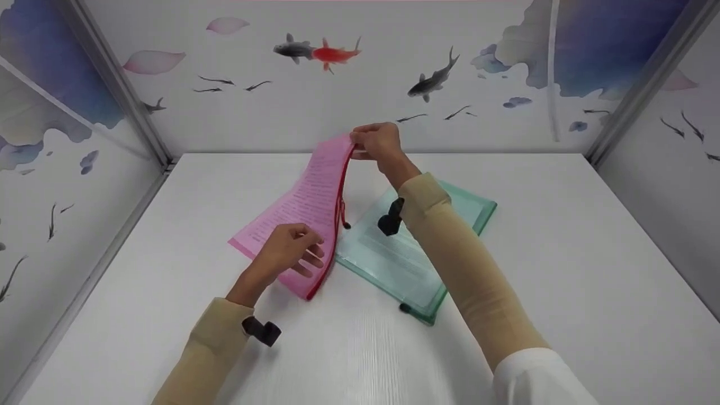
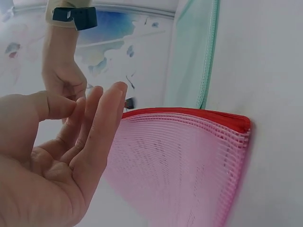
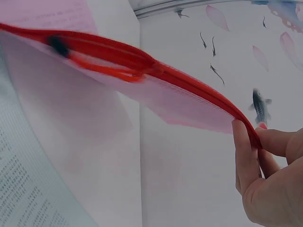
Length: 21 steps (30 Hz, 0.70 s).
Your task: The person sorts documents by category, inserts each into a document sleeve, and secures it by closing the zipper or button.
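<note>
A pink mesh zipper pouch [image 1: 315, 185] with a red zipper edge and printed paper inside is lifted at its far corner. My right hand [image 1: 379, 145] pinches that corner between thumb and fingers. The red zipper pull [image 3: 104, 70] with its dark end hangs along the zipped edge. Over the pouch's near part is my left hand [image 1: 292, 247], its fingers loosely bent and holding nothing. In the left wrist view the near red corner [image 2: 241, 124] lies beyond those fingers. A green zipper pouch [image 1: 388, 259], also with paper inside, lies flat under my right forearm.
All of this is on a white table [image 1: 360, 349]. Behind it stands a white wall panel [image 1: 360, 101] printed with fish and petals, with similar panels at both sides. A small black camera [image 1: 262, 331] sits on my left wrist, another [image 1: 390, 218] on my right.
</note>
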Each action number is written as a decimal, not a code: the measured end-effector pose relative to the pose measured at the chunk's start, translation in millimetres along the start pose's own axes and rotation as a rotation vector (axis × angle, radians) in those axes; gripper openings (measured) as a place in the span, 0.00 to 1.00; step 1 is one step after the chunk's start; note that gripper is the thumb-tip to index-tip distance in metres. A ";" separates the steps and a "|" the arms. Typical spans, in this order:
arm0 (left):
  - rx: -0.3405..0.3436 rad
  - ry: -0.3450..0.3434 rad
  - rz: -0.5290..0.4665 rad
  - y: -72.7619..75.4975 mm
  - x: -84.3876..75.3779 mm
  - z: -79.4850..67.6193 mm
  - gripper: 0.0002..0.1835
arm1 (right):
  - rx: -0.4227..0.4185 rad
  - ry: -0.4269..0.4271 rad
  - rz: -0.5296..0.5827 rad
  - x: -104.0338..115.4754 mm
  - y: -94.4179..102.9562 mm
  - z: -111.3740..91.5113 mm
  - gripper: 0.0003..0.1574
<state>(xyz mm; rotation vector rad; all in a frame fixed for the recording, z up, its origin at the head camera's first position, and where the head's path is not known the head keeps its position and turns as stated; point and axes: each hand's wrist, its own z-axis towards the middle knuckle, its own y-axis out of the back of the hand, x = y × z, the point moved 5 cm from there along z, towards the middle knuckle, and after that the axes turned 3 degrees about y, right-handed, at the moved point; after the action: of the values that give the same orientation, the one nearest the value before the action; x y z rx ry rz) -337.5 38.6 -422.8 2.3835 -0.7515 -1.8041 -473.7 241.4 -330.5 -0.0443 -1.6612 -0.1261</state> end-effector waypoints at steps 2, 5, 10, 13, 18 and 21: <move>-0.020 0.031 0.009 -1.6 -1.8 6.3 0.15 | 0.002 -0.001 0.007 1.0 -0.4 -0.4 0.18; -0.038 0.060 0.020 -7.6 -6.6 14.8 0.16 | -0.001 -0.008 0.010 2.4 -1.2 -1.6 0.18; -0.018 0.051 -0.007 -21.0 -18.0 22.1 0.18 | -0.005 -0.005 0.008 4.9 -2.4 -2.4 0.18; -0.001 0.036 -0.031 -27.8 -23.3 24.2 0.20 | -0.002 0.001 0.012 7.0 -2.0 -2.3 0.18; 0.031 0.036 -0.046 -39.2 -26.2 27.7 0.34 | -0.009 0.004 0.032 9.8 1.8 -1.9 0.18; 0.037 0.045 -0.040 -45.5 -25.5 30.0 0.42 | -0.008 0.003 0.057 10.8 3.6 -2.0 0.18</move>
<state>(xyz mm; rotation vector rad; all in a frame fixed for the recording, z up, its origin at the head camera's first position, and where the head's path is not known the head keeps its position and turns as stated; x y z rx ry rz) -354.5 96.2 -424.6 2.4704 -0.7440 -1.7601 -472.4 244.2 -319.4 -0.0978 -1.6547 -0.0893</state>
